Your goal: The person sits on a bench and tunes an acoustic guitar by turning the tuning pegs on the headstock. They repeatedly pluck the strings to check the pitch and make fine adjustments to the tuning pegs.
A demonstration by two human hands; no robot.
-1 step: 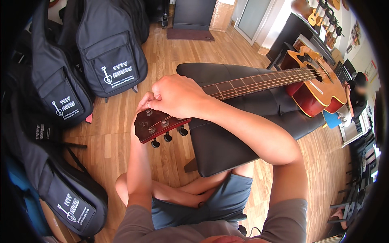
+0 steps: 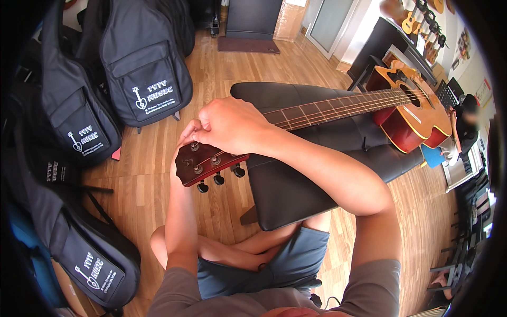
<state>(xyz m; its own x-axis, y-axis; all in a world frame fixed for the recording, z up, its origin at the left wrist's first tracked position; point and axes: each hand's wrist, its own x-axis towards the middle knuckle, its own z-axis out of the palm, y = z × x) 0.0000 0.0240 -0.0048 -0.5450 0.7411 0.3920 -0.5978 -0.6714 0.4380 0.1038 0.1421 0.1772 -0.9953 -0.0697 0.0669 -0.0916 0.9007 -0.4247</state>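
An acoustic guitar (image 2: 430, 119) lies across a black padded bench (image 2: 285, 190), its body at the right and its dark red headstock (image 2: 187, 161) pointing toward me. My right hand (image 2: 227, 124) is curled over the upper part of the headstock, with fingers pinched beside the tuning pegs; what they grip is hidden. My left hand (image 2: 187, 134) comes up from below at the headstock's far edge, mostly hidden behind it, its bent fingertips meeting those of the right. Several black tuner knobs (image 2: 219, 178) hang along the headstock's near edge.
Black padded instrument bags (image 2: 145, 63) stand along the left. My crossed legs in grey shorts (image 2: 227, 274) are below the bench. At the far right are a person (image 2: 465, 119), a keyboard (image 2: 457, 171) and guitars (image 2: 409, 24) on the wall. A glass door (image 2: 327, 26) is behind.
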